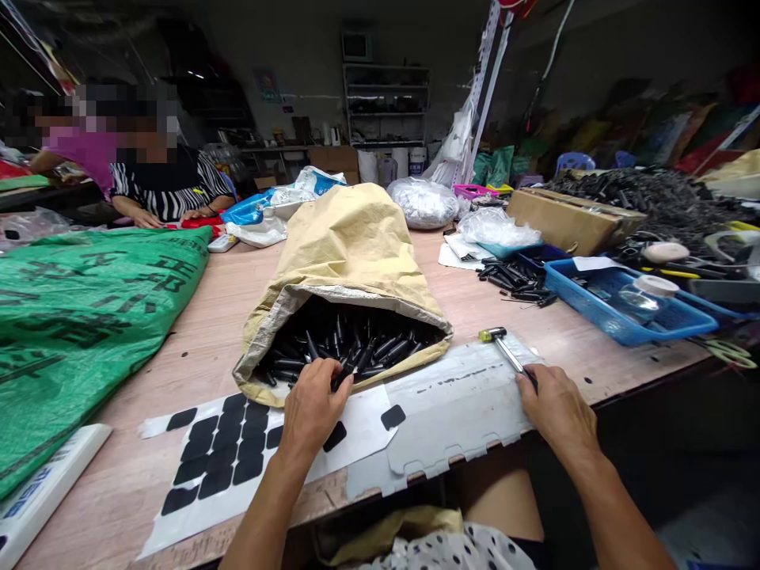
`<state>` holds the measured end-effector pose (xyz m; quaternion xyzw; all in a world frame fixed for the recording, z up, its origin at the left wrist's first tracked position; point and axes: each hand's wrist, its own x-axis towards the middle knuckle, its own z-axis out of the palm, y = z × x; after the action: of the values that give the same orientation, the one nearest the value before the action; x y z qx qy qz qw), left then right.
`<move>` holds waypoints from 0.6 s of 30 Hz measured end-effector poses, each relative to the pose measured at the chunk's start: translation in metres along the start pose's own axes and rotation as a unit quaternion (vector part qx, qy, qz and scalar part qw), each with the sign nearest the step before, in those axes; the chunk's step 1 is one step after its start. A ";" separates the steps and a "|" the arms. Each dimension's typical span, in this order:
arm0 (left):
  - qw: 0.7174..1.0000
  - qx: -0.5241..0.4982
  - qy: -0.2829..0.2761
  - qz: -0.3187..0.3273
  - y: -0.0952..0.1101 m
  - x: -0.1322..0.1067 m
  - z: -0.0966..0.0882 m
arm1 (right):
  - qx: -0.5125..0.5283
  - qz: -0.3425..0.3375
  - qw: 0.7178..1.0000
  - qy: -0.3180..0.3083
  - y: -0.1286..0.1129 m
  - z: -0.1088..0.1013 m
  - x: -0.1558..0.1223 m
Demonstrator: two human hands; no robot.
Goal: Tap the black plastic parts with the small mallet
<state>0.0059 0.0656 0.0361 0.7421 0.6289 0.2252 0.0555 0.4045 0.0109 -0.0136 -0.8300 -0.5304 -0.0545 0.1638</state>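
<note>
A tan woven sack [356,237] lies with its mouth facing me, and many slim black pieces [385,348] fill the opening. At the lip of the sack is my left hand [314,400], its thumb and fingers closed around one black piece whose far end blends into the pile. My right hand [558,404] grips the dark handle of a small hammer [507,348] with a yellowish head, over a grey-white board [457,412]. Under my left forearm lies a white sheet [172,522] bearing rows of black rounded-square stickers [219,451].
To the left are a green sack [89,317] and a long white box [53,483]. On the right stand a blue tray [629,317], a loose pile of black pieces [514,277] and a cardboard box [564,222]. Two people [172,182] sit across at the back left.
</note>
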 end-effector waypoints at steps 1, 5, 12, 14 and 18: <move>0.999 -0.011 0.011 0.038 -0.002 -0.007 0.000 | 0.031 -0.004 1.000 0.002 0.002 0.001 -0.002; 0.989 -0.042 0.012 0.140 0.000 -0.024 0.008 | 0.261 0.011 0.965 0.023 -0.006 -0.002 -0.014; 0.986 -0.082 -0.026 0.141 0.009 -0.021 0.021 | 0.614 0.010 0.780 -0.121 -0.072 -0.043 -0.052; 0.983 -0.110 -0.014 0.145 0.009 -0.023 0.021 | 0.611 0.014 0.776 -0.152 -0.082 -0.046 -0.063; 0.978 -0.157 -0.020 0.132 0.007 -0.031 0.021 | 0.532 -0.041 0.825 -0.188 -0.089 -0.038 -0.084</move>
<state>0.0173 0.0389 0.0117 0.8052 0.4807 0.3115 0.1536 0.2913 -0.0403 0.0194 -0.5859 -0.5316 0.3861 0.4744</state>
